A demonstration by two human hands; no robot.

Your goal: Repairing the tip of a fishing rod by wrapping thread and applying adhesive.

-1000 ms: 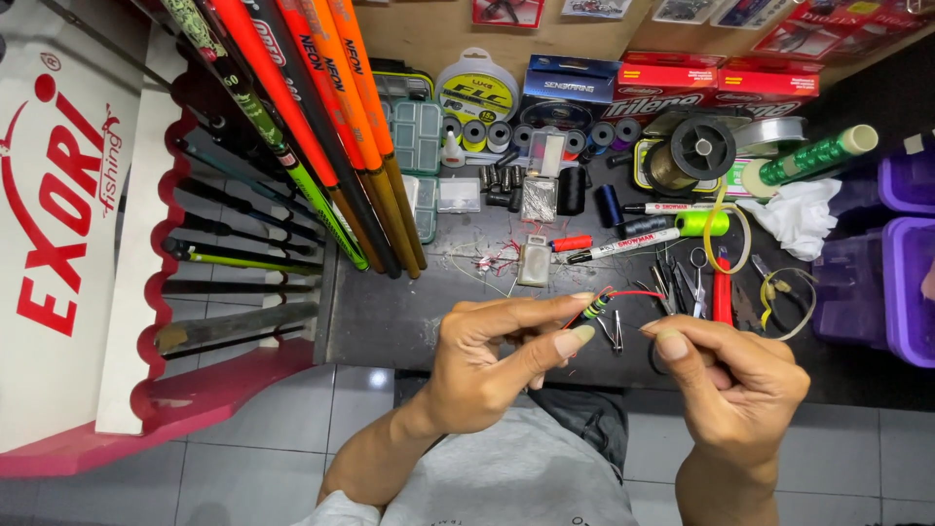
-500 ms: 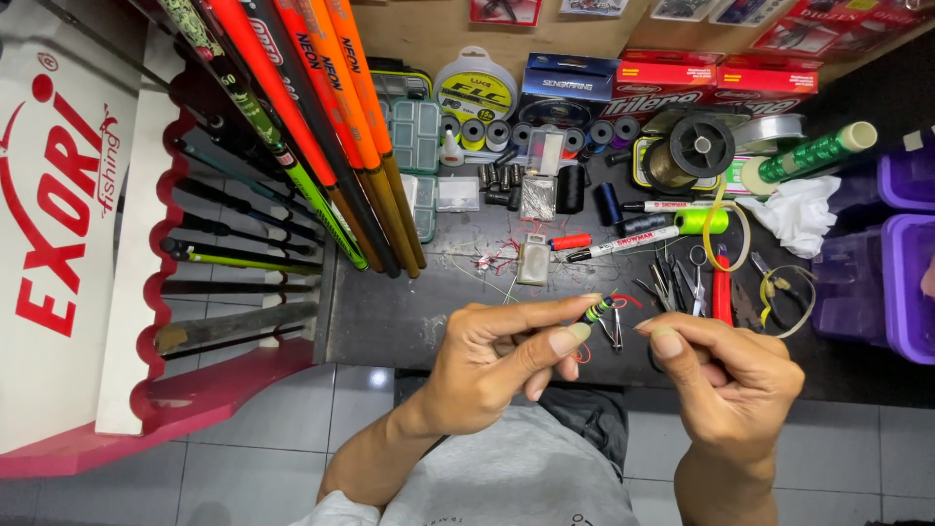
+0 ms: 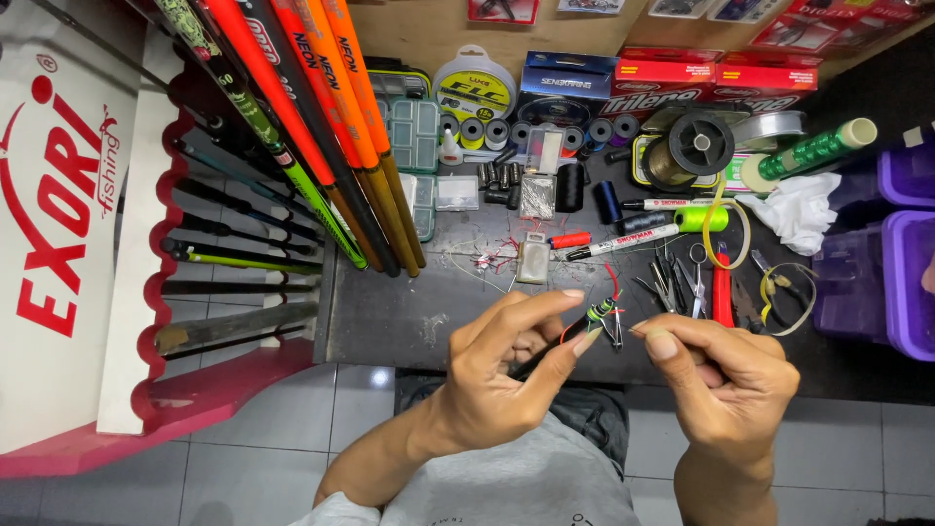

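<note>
Hands: two; left hand (image 3: 492, 375) grip pinching one thin dark rod tip (image 3: 596, 317), right hand (image 3: 726, 375) grip pinched, on what unclear. Markers (image 3: 623, 240) on surface (image 3: 390, 312): two; purple bins (image 3: 911, 282): two, contents hidden.

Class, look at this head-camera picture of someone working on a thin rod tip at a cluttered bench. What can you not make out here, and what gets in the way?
- Head view: the lower end of the thin dark rod is hidden behind the left hand.
- Whether the right hand pinches a thread: too fine to see.
- The purple bins are cut off by the right edge.
- Tools beside the red-handled pliers overlap, too small to sort.
</note>
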